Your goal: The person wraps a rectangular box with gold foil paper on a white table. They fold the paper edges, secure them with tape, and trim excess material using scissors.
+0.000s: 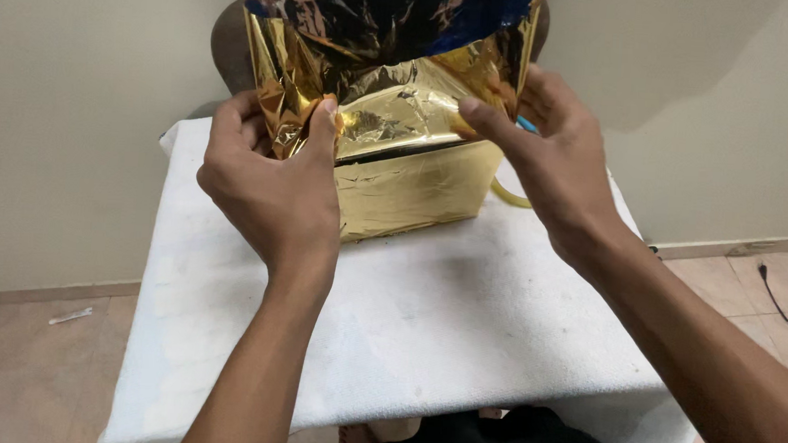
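Both hands, left hand [275, 184] and right hand [555, 153], pinch gold foil wrap [391, 113] closed, creasing it against the wrapped box [413, 191]

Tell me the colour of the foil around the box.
Shiny gold foil, crinkled, dark reflections near its top; head view.

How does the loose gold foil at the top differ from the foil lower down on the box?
The loose foil at the top is crumpled and stands open, showing a dark blue inside; the foil on the box front lies flat and fairly smooth. The left hand and right hand pinch the upper foil; neither touches the box front. Both are shiny gold.
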